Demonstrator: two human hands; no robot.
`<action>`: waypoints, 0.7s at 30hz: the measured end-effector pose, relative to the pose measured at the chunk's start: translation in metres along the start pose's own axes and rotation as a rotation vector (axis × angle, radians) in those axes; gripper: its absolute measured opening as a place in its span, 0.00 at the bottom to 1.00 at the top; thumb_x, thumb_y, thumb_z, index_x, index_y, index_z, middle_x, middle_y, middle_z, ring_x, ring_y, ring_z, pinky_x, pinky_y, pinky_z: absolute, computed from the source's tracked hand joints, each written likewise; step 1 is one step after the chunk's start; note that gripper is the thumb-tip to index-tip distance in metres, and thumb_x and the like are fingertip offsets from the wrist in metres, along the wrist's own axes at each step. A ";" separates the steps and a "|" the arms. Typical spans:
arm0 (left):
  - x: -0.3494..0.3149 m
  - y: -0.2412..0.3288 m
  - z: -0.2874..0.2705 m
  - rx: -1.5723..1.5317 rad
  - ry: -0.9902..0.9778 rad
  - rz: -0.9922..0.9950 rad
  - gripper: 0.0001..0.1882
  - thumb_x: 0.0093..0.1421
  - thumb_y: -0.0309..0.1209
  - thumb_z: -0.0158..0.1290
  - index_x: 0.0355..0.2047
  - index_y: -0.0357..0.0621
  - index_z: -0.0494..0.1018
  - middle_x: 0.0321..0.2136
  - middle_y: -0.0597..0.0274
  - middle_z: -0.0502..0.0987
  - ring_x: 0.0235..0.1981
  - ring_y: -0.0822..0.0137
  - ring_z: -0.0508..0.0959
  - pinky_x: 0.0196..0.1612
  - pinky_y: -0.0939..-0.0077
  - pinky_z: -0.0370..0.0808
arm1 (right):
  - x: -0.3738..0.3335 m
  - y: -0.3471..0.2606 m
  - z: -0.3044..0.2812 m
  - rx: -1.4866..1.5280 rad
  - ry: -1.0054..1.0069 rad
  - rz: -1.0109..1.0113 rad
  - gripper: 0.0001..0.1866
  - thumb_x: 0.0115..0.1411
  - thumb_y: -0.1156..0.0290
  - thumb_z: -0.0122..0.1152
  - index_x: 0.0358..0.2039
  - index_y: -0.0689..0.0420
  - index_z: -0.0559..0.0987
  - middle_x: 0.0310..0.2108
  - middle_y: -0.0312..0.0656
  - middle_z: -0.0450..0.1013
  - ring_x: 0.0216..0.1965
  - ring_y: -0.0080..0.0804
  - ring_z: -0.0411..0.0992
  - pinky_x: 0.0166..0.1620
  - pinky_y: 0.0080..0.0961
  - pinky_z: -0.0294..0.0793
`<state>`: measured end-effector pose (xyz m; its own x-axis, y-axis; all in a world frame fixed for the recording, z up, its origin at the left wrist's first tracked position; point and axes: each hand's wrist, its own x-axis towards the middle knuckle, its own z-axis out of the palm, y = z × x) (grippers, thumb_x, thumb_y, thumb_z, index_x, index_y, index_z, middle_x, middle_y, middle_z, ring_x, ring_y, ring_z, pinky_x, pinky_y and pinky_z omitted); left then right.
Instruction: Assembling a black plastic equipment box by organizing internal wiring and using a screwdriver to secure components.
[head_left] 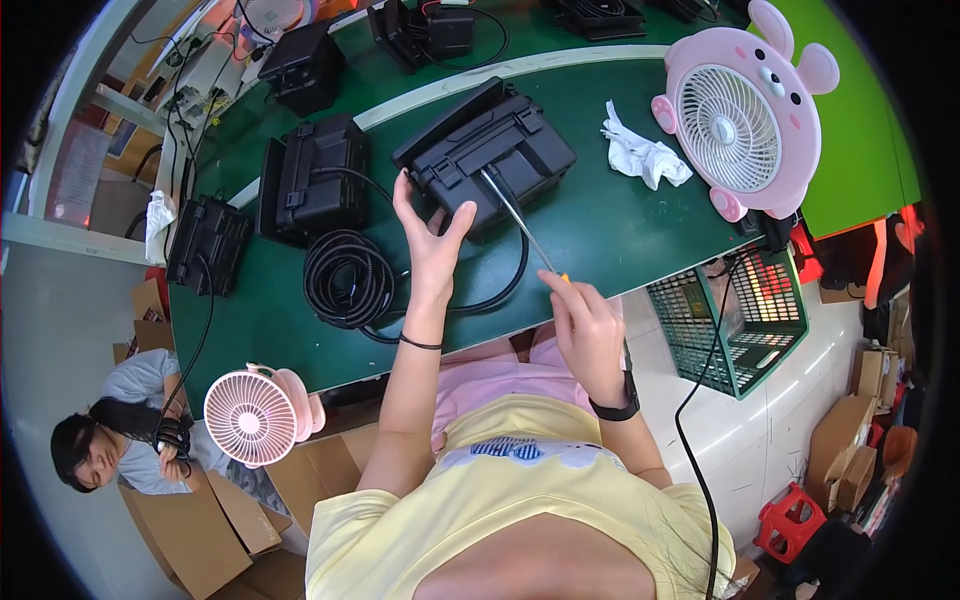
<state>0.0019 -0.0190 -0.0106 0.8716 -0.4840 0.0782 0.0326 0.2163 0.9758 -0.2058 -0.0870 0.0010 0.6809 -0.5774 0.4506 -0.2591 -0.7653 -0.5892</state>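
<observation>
A black plastic case (520, 150) with latches sits tilted on the green table (600, 240), its lid side raised toward the back. My left hand (432, 245) grips the case's near left corner, thumb and fingers apart around it. In my right hand (592, 335) is a screwdriver (516, 215) with a long metal shank; a bit of orange handle shows by the fingers. Its tip meets the near face of the case, beside a cable fitting. A black corrugated cable leads from the case toward a coil (348, 280) lying left of my left hand.
More black cases (320, 175) stand left and at the back. A pink animal-shaped fan (745, 115) and crumpled white tissue (645, 150) lie right; a small pink fan (250, 418) is at the near left edge. A green crate (735, 325) stands below; another person (140, 420) sits left.
</observation>
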 end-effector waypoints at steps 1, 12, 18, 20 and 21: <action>0.000 0.000 0.001 0.001 -0.005 0.006 0.51 0.54 0.29 0.66 0.69 0.47 0.43 0.66 0.51 0.48 0.66 0.57 0.57 0.68 0.55 0.56 | 0.000 0.001 0.000 -0.002 0.003 0.003 0.16 0.60 0.79 0.59 0.48 0.49 0.82 0.32 0.43 0.76 0.27 0.34 0.76 0.30 0.28 0.74; -0.025 0.001 -0.029 -0.137 -0.074 -0.001 0.56 0.46 0.20 0.68 0.69 0.52 0.46 0.66 0.53 0.47 0.67 0.54 0.53 0.65 0.54 0.59 | 0.018 0.058 -0.073 0.427 -0.095 0.242 0.22 0.60 0.74 0.64 0.55 0.56 0.73 0.32 0.34 0.75 0.31 0.19 0.71 0.34 0.17 0.70; -0.054 -0.002 -0.040 -0.006 -0.223 0.103 0.58 0.43 0.17 0.68 0.67 0.53 0.41 0.62 0.58 0.52 0.63 0.57 0.58 0.64 0.56 0.61 | 0.068 0.075 -0.008 0.921 0.110 0.484 0.14 0.69 0.69 0.55 0.52 0.54 0.67 0.54 0.43 0.74 0.45 0.22 0.75 0.25 0.10 0.67; -0.061 -0.012 -0.048 0.054 -0.263 0.108 0.61 0.43 0.16 0.68 0.68 0.54 0.37 0.62 0.57 0.54 0.63 0.58 0.60 0.65 0.57 0.61 | 0.085 0.073 0.015 1.060 0.094 0.483 0.15 0.68 0.67 0.56 0.52 0.54 0.67 0.54 0.42 0.74 0.47 0.22 0.74 0.26 0.11 0.68; -0.066 -0.014 -0.048 0.018 -0.264 0.081 0.62 0.43 0.17 0.68 0.68 0.55 0.36 0.62 0.56 0.54 0.63 0.58 0.60 0.65 0.57 0.61 | 0.091 0.073 0.021 1.098 0.089 0.495 0.15 0.68 0.67 0.56 0.52 0.53 0.67 0.54 0.41 0.74 0.48 0.23 0.74 0.26 0.12 0.68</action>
<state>-0.0332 0.0507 -0.0389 0.7133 -0.6704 0.2042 -0.0427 0.2493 0.9675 -0.1484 -0.1890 -0.0154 0.6115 -0.7905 0.0340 0.2712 0.1690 -0.9476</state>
